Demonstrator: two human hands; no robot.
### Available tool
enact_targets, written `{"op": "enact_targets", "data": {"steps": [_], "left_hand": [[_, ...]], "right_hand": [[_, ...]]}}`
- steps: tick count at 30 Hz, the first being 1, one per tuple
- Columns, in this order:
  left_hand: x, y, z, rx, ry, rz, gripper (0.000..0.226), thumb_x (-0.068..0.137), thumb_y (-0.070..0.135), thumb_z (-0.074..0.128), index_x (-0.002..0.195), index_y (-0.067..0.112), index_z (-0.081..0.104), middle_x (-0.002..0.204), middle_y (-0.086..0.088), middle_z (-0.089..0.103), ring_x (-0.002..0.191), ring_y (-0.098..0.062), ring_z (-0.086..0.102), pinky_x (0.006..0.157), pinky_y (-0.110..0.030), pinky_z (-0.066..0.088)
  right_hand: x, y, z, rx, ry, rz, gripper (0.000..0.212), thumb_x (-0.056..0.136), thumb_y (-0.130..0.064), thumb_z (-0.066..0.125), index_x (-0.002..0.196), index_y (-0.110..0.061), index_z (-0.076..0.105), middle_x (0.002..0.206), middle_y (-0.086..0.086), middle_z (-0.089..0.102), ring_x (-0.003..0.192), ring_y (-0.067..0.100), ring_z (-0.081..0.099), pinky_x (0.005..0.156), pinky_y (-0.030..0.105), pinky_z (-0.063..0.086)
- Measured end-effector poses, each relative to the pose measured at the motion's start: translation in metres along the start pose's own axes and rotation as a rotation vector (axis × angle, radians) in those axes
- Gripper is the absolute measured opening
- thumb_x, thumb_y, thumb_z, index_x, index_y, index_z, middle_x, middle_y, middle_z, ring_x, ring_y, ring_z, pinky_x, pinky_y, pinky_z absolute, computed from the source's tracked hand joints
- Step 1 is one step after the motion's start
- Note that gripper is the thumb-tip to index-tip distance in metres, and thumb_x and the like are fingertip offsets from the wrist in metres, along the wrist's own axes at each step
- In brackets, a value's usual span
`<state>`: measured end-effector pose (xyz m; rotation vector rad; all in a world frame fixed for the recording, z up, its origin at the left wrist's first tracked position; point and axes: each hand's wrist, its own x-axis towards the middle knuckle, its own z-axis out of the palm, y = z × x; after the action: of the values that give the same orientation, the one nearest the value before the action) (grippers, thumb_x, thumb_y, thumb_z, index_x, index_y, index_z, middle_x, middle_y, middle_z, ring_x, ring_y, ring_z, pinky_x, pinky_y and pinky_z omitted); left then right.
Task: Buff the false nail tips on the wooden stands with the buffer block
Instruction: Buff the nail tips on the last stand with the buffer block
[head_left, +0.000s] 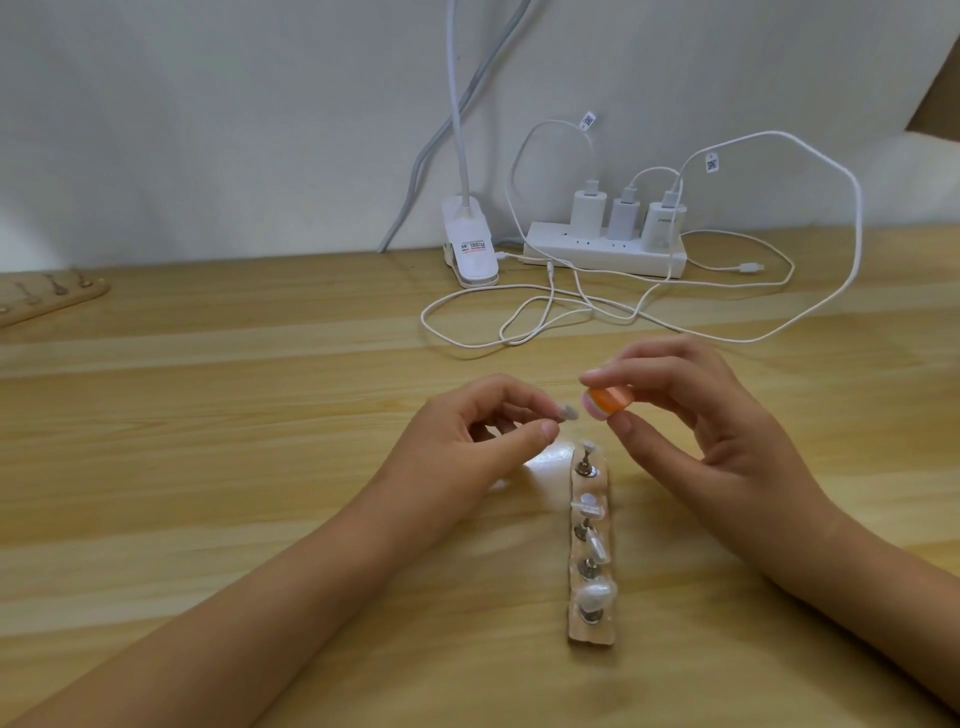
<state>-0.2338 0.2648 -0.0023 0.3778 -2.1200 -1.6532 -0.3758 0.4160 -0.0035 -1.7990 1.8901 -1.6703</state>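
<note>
Bench (208, 415) carries it all. Power strip (605, 249) w/ chargers sits at the back by the wall, well apart from the work. Left hand (467, 436) & right hand (701, 415) are raised above the bench. Wooden stand (589, 636) lies btwn the wrists w/ spare tips (597, 597) on its pegs, prob. kept close for swapping. Right hand grips the orange buffer block (762, 404) in thumb & fingertips. Left hand pinches one nail tip (723, 413) btwn thumb & forefinger, just beside the block, prob. to steady it for buffing.

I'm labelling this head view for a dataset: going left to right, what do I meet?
Wooden stand at the far-left edge → left hand → false nail tip it pinches → buffer block → right hand holding it.
</note>
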Motion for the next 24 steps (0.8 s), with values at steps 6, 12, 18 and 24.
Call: {"op": "enact_targets", "data": {"steps": [6, 12, 18, 24], "left_hand": [[-0.0005, -0.0001, 0.0001, 0.072, -0.018, 0.037, 0.005, 0.084, 0.022, 0.074, 0.086, 0.026, 0.072, 0.066, 0.020, 0.057, 0.059, -0.003, 0.041, 0.057, -0.011, 0.036], [-0.0017, 0.0012, 0.0017, 0.004, -0.027, 0.037, 0.006, 0.083, 0.020, 0.073, 0.084, 0.025, 0.076, 0.062, 0.016, 0.049, 0.059, -0.003, 0.042, 0.057, -0.012, 0.038], [-0.0018, 0.0010, 0.0021, 0.014, -0.033, 0.055, 0.017, 0.076, 0.039, 0.071, 0.081, 0.023, 0.074, 0.065, 0.006, 0.050, 0.059, -0.006, 0.040, 0.055, -0.015, 0.035], [-0.0027, 0.0003, 0.0019, 0.028, -0.025, 0.053, 0.013, 0.080, 0.033, 0.073, 0.078, 0.020, 0.073, 0.065, 0.001, 0.053, 0.061, -0.009, 0.042, 0.055, -0.017, 0.034]], "right_hand": [[-0.0005, -0.0001, 0.0012, -0.150, -0.093, -0.073, 0.027, 0.090, -0.010, 0.064, 0.115, -0.020, 0.067, 0.112, 0.003, 0.056, 0.110, 0.016, 0.058, 0.097, 0.024, 0.046], [0.0002, 0.0022, -0.0016, -0.143, -0.071, -0.055, 0.026, 0.090, -0.013, 0.064, 0.114, -0.020, 0.068, 0.111, 0.002, 0.057, 0.108, 0.019, 0.061, 0.096, 0.034, 0.050], [-0.0017, -0.0004, 0.0010, -0.130, -0.080, -0.085, 0.025, 0.092, -0.023, 0.067, 0.117, -0.022, 0.068, 0.110, 0.000, 0.057, 0.099, 0.019, 0.064, 0.089, 0.027, 0.051], [0.0000, -0.0002, 0.0005, -0.156, -0.070, -0.087, 0.026, 0.092, -0.019, 0.067, 0.118, -0.022, 0.068, 0.110, 0.001, 0.057, 0.105, 0.018, 0.062, 0.094, 0.030, 0.050]]}}
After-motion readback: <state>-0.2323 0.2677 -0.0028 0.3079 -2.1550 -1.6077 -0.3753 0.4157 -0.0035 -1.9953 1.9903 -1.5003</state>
